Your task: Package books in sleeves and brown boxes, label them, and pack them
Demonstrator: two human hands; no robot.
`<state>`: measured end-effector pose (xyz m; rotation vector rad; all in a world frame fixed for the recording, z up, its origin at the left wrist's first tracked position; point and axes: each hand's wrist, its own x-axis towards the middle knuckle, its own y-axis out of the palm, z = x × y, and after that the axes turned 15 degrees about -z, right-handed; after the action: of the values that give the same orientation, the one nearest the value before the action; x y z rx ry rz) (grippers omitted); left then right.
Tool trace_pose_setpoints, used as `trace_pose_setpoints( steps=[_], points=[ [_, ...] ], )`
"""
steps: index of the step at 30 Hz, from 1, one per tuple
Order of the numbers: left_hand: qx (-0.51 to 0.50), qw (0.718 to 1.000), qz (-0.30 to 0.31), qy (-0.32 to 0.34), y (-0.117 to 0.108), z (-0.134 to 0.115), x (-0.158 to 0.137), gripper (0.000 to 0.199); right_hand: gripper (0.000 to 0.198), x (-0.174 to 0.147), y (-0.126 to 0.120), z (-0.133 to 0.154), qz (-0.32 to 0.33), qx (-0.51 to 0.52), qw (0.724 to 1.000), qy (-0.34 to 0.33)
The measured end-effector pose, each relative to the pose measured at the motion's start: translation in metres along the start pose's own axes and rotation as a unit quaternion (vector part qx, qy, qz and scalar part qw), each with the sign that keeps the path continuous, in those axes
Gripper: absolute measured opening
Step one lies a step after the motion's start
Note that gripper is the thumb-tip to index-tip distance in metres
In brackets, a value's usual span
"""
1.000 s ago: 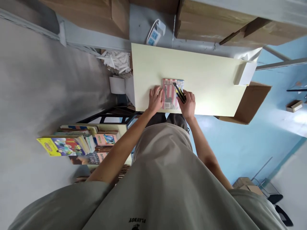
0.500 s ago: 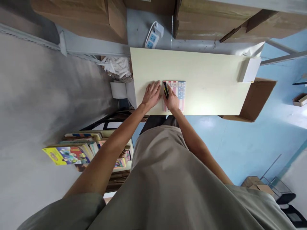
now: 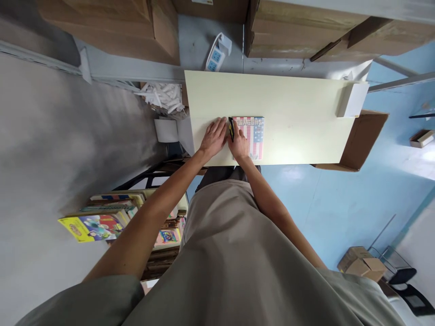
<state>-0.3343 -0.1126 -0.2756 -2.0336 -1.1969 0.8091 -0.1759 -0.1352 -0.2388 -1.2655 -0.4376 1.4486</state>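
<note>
A book (image 3: 257, 138) with a red-and-white striped, blue-starred cover lies flat on the pale tabletop (image 3: 302, 117). My right hand (image 3: 239, 146) is closed around a black and yellow utility knife (image 3: 231, 129), held over the book's left edge. Whether a blade is out is too small to tell. Just left of the book, my left hand (image 3: 214, 136) rests flat on the tabletop with its fingers stretched out, holding nothing.
A white box (image 3: 352, 100) stands at the table's right end, beside an open cardboard box (image 3: 365, 140). Behind the table are a power strip (image 3: 215, 59) and large cartons (image 3: 306, 29). Books (image 3: 98, 226) fill a rack at lower left.
My right hand has moved a little left with the utility knife, from over the cover to the book's left edge. The left hand has stayed nearly still.
</note>
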Motion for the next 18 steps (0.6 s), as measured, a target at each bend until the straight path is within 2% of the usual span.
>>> trace_pose_setpoints(
  steps=[10,18],
  points=[
    [-0.019,1.0,-0.007,-0.005,0.0023,-0.0011,-0.0018,0.079,0.083,0.0021,0.0034,-0.0032,-0.005,0.005,1.0,-0.003],
    [-0.02,1.0,-0.017,0.002,0.0055,0.0012,-0.0034,0.079,0.077,0.0036,0.0009,-0.0009,0.0,-0.021,1.0,-0.018]
  ],
)
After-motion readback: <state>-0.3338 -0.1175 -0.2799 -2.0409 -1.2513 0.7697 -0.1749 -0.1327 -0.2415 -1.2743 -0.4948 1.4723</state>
